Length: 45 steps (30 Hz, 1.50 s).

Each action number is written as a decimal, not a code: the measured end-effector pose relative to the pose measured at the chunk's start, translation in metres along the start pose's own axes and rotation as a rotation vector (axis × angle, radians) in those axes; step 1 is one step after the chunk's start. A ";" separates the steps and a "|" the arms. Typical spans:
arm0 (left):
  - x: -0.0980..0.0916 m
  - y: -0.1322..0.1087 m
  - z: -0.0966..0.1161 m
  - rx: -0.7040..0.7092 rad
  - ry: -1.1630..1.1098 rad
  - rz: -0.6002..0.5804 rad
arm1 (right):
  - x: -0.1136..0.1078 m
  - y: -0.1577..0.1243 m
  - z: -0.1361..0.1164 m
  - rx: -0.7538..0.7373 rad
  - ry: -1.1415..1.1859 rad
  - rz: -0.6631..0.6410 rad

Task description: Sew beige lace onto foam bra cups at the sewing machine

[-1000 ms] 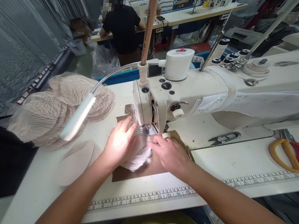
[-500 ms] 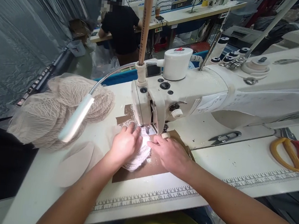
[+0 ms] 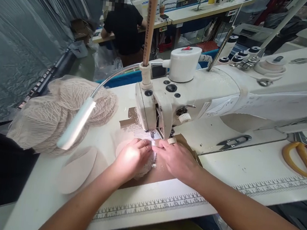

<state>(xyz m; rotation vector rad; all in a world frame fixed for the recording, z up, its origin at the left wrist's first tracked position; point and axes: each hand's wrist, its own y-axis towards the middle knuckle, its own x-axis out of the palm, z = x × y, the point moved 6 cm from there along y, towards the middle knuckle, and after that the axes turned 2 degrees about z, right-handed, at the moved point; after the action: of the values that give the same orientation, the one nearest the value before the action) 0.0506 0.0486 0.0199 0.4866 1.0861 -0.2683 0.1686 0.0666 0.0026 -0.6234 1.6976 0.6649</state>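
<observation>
Under the head of a white sewing machine [image 3: 168, 105], a pale lace piece [image 3: 144, 170] lies at the presser foot [image 3: 153, 134]. From the left, my left hand [image 3: 132, 157] presses on the lace with its fingers bent and close together, covering much of it. My right hand [image 3: 180, 161] is closed at the lace's right edge, thumb and forefinger at the fabric just in front of the foot. The fingertips of both hands nearly meet there. Brown tape or board [image 3: 161, 170] covers the machine bed beneath.
Piled lace cups [image 3: 60, 116] lie at the left, behind a lit lamp [image 3: 77, 123]. Beige oval pads [image 3: 77, 171] rest nearer me. Thread snips [image 3: 234, 141] and scissors with yellow and red handles [image 3: 299, 159] lie right. A ruler strip [image 3: 157, 207] runs along the front edge. Another person [image 3: 124, 27] sits beyond.
My left hand has drawn back slightly toward me and right, its fingers now more bent over the lace. My right hand has hardly moved. The view has shifted a little.
</observation>
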 end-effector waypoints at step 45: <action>0.003 -0.019 -0.024 -0.153 -0.024 -0.203 | -0.001 -0.005 0.004 -0.070 0.233 0.291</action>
<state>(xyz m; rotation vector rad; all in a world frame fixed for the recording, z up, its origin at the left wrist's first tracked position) 0.0252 0.0440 0.0031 0.2363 1.1243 -0.3651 0.1750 0.0659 0.0025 -0.5221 2.0126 0.8871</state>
